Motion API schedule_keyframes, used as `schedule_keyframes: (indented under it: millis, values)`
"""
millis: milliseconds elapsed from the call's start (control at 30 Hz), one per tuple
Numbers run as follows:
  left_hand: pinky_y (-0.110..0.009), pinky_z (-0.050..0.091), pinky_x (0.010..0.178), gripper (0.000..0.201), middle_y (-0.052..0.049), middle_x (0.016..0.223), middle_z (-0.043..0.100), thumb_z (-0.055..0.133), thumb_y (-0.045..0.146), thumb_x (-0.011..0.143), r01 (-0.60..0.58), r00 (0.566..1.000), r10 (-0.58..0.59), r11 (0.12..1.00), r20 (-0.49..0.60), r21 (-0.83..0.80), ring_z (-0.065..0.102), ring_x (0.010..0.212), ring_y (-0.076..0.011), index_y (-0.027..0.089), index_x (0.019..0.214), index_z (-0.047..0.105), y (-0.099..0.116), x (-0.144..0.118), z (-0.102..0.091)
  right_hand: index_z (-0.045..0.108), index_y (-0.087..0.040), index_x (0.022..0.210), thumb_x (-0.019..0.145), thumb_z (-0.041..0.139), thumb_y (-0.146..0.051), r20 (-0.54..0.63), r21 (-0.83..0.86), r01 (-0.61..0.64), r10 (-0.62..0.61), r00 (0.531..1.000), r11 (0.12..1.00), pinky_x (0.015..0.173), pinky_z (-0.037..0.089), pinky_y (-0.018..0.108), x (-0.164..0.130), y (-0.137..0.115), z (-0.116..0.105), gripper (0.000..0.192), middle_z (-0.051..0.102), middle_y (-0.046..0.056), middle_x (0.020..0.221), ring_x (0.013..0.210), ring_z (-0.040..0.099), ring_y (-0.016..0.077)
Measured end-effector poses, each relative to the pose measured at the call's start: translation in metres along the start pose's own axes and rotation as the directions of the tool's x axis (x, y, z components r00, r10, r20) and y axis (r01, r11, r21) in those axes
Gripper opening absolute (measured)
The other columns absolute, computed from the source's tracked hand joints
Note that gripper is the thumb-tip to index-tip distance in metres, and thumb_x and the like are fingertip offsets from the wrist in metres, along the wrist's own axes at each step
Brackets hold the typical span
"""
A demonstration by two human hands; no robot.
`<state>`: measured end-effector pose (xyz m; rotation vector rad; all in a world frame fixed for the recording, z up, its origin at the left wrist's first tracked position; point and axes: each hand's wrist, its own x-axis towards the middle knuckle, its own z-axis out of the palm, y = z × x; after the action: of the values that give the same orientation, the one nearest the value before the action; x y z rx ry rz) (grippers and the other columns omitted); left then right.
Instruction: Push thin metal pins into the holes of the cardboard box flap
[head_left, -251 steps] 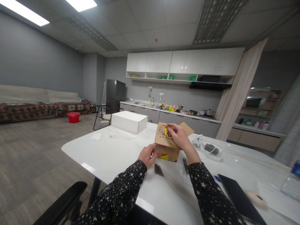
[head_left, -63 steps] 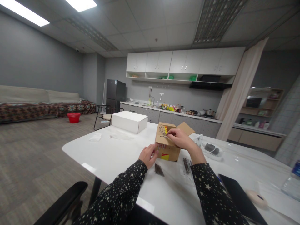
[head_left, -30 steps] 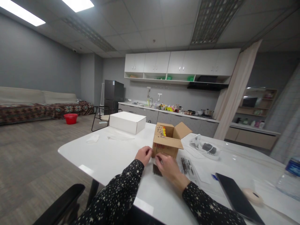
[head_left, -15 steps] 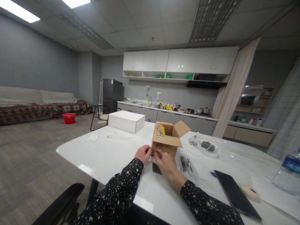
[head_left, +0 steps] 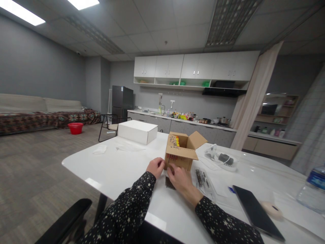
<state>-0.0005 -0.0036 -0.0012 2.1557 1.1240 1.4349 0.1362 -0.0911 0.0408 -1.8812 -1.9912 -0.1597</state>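
Both hands meet at the near left corner of the open cardboard box (head_left: 180, 154), mid-surface. Left hand (head_left: 155, 167) and right hand (head_left: 179, 178) curled, pinching something tiny, unclear what, over dark sticks bundle (head_left: 169, 183).

Two ceiling light panels (head_left: 83, 3) at upper left light a dim grey room; their glare shows as pale patches on the glossy white table (head_left: 122, 166). Shadows are soft. The wide lens bends ceiling lines and stretches the frame edges. The bottle (head_left: 311, 193) at far right is smeared; distant counter items are soft.
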Motion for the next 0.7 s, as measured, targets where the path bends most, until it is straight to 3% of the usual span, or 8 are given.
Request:
schedule_keyframes:
  millis: [133, 367, 467, 567, 633, 700]
  values:
    - [-0.025, 0.043, 0.063, 0.024, -0.002, 0.068, 0.064, 0.045, 0.03, 0.084, -0.005, 1.0, 0.005, 1.0, -0.001, -0.002, 0.055, 0.064, -0.0133, 0.018, 0.073, 0.063, -0.001, 0.0, 0.001, 0.05, -0.025, 0.134, 0.093, 0.04, -0.039, -0.012, 0.001, -0.015, 0.015, 1.0, 1.0, 0.073, 0.045, 0.034, 0.0, 0.001, 0.002, 0.044, 0.074, 0.011, 0.09, 0.084, 0.069, 0.0274]
    - [-0.025, 0.044, 0.063, 0.024, -0.002, 0.069, 0.064, 0.045, 0.028, 0.083, -0.01, 1.0, 0.01, 1.0, -0.011, 0.0, 0.056, 0.065, -0.0133, 0.018, 0.072, 0.063, -0.002, 0.0, 0.001, 0.066, -0.022, 0.099, 0.094, 0.037, -0.036, -0.012, 0.01, 0.043, -0.043, 0.999, 0.999, 0.07, 0.043, 0.03, -0.002, 0.004, 0.007, 0.033, 0.073, 0.009, 0.084, 0.078, 0.068, 0.0239]
    - [-0.025, 0.044, 0.063, 0.024, -0.002, 0.069, 0.064, 0.045, 0.028, 0.083, -0.004, 1.0, 0.004, 1.0, -0.012, 0.003, 0.056, 0.065, -0.0134, 0.018, 0.072, 0.063, -0.001, 0.0, 0.001, 0.067, -0.019, 0.086, 0.092, 0.042, -0.031, -0.019, 0.031, 0.192, -0.192, 0.981, 0.981, 0.077, 0.043, 0.029, -0.005, 0.004, 0.01, 0.028, 0.072, 0.009, 0.088, 0.085, 0.066, 0.0222]
    - [-0.025, 0.044, 0.063, 0.024, -0.002, 0.069, 0.064, 0.045, 0.029, 0.083, -0.001, 1.0, 0.001, 1.0, -0.017, 0.006, 0.057, 0.066, -0.0137, 0.018, 0.073, 0.064, 0.001, 0.0, 0.0, 0.067, -0.019, 0.087, 0.088, 0.049, -0.028, -0.062, 0.02, 0.325, -0.323, 0.944, 0.946, 0.087, 0.04, 0.03, -0.007, 0.003, 0.011, 0.02, 0.071, 0.009, 0.095, 0.098, 0.062, 0.0228]
    - [-0.025, 0.044, 0.063, 0.024, -0.002, 0.069, 0.065, 0.046, 0.029, 0.083, 0.001, 1.0, -0.001, 1.0, -0.017, 0.004, 0.057, 0.066, -0.0137, 0.018, 0.073, 0.064, 0.002, -0.001, -0.001, 0.067, -0.019, 0.088, 0.088, 0.049, -0.029, -0.08, -0.009, 0.296, -0.295, 0.952, 0.955, 0.087, 0.041, 0.031, -0.007, 0.002, 0.01, 0.021, 0.071, 0.009, 0.096, 0.097, 0.062, 0.0233]
    - [-0.025, 0.044, 0.063, 0.023, -0.002, 0.069, 0.065, 0.046, 0.028, 0.083, 0.002, 1.0, -0.002, 1.0, -0.014, 0.002, 0.057, 0.065, -0.0137, 0.018, 0.072, 0.064, 0.003, -0.001, -0.002, 0.068, -0.018, 0.087, 0.092, 0.043, -0.032, -0.084, -0.051, 0.182, -0.185, 0.979, 0.982, 0.082, 0.043, 0.032, -0.005, 0.002, 0.007, 0.029, 0.072, 0.011, 0.091, 0.09, 0.065, 0.0239]
